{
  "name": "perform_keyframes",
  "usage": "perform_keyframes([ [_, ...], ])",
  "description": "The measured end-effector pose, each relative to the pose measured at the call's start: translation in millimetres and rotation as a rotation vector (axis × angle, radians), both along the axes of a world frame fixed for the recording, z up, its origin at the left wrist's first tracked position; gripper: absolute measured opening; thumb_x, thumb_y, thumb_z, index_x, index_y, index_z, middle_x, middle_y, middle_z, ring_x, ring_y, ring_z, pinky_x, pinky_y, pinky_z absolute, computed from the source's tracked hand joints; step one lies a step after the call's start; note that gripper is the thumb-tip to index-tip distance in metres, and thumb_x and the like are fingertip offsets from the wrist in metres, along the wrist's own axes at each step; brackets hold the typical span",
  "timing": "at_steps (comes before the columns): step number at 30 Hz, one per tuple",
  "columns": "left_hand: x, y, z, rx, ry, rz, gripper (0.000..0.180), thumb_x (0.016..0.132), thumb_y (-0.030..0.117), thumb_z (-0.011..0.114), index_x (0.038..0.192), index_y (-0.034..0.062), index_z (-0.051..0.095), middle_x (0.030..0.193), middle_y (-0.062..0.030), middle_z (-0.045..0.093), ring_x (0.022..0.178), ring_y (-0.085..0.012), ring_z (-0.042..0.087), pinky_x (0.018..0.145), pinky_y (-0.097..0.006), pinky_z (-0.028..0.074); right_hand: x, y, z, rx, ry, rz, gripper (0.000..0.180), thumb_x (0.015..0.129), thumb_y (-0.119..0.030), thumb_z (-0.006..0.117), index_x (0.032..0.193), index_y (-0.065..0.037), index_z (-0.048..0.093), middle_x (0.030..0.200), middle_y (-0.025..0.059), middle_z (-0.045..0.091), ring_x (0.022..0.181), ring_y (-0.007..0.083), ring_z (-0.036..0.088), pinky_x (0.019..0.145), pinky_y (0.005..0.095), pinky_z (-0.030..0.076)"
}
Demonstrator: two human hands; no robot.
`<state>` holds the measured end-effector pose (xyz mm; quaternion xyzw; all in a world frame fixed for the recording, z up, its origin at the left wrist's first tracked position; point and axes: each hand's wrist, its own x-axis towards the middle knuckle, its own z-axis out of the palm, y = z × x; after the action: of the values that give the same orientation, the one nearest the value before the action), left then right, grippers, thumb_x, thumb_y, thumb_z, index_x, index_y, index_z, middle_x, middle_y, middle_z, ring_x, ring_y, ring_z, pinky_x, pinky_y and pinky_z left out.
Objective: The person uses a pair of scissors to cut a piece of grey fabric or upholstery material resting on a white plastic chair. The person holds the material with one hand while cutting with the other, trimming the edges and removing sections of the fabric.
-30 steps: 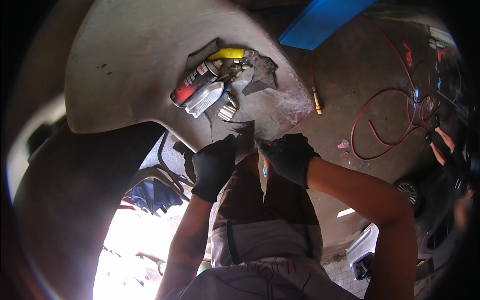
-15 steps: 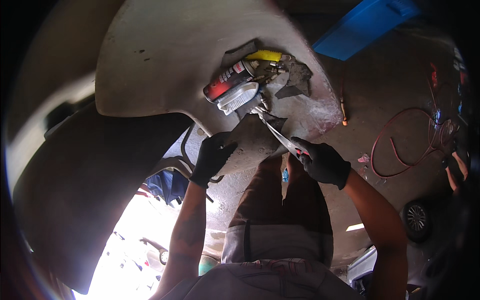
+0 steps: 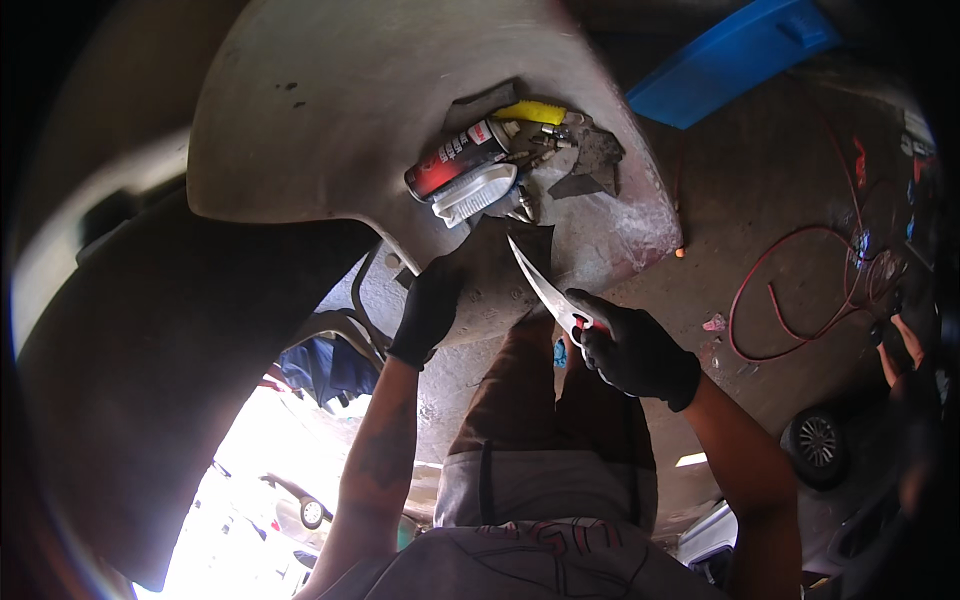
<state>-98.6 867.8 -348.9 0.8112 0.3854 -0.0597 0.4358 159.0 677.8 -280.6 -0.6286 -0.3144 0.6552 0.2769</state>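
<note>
My left hand (image 3: pixel 427 312), in a dark glove, is closed on the edge of a dark sheet of sandpaper (image 3: pixel 503 249) at the lower edge of a grey car body panel (image 3: pixel 330 110). Its fingertips are partly lost against the dark sheet. My right hand (image 3: pixel 640 350), gloved as well, grips scissors (image 3: pixel 540 282) with red on the handle. Their pale blades point up and left, overlapping the sheet's right side in view; contact between them is unclear.
On the panel lie a red and black spray can (image 3: pixel 455 162), a white ribbed block (image 3: pixel 475 195), a yellow tool (image 3: pixel 530 111), metal fittings (image 3: pixel 548 142) and dark scraps (image 3: pixel 598 160). A blue panel (image 3: pixel 730 62) stands at upper right. A red hose (image 3: pixel 735 310) coils across the floor.
My right hand has moved slightly down and right, drawing the scissors back from the fittings. The sheet and my left hand have shifted a little, and the view has tilted slightly.
</note>
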Motion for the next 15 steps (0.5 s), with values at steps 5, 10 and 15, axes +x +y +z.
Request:
perform_keyframes([
  [5, 18, -5, 15, 0.033, -0.009, -0.023, 0.026, 0.087, 0.001, 0.058, 0.113, -0.0001, 0.063, 0.108, -0.0213, 0.064, 0.099, -0.0397, 0.064, 0.083, -0.042, 0.052, -28, 37, 16, 0.270, -0.528, 0.157, 0.059, 0.088, -0.010, 0.061, 0.145, -0.009, 0.044, 0.068, 0.0153, 0.063, 0.063, 0.0331, 0.064, 0.060, 0.0460, 0.051],
  [10, 39, -5, 33, -0.006, -0.033, 0.022, 0.025, 0.086, 0.002, 0.059, 0.111, 0.0035, 0.063, 0.105, -0.0210, 0.066, 0.094, -0.0400, 0.065, 0.079, -0.044, 0.054, -46, 50, 14, 0.285, -0.617, 0.239, 0.060, 0.085, -0.011, 0.062, 0.143, -0.007, 0.047, 0.068, 0.0125, 0.064, 0.063, 0.0307, 0.064, 0.060, 0.0445, 0.051],
  [15, 39, -9, 31, 0.026, 0.019, 0.029, 0.019, 0.086, 0.008, 0.059, 0.105, 0.0096, 0.064, 0.096, -0.0170, 0.068, 0.084, -0.0392, 0.067, 0.072, -0.047, 0.054, -52, 58, 30, 0.239, -0.699, 0.347, 0.057, 0.083, -0.012, 0.061, 0.138, -0.003, 0.050, 0.072, 0.0123, 0.065, 0.066, 0.0293, 0.066, 0.060, 0.0436, 0.051],
])
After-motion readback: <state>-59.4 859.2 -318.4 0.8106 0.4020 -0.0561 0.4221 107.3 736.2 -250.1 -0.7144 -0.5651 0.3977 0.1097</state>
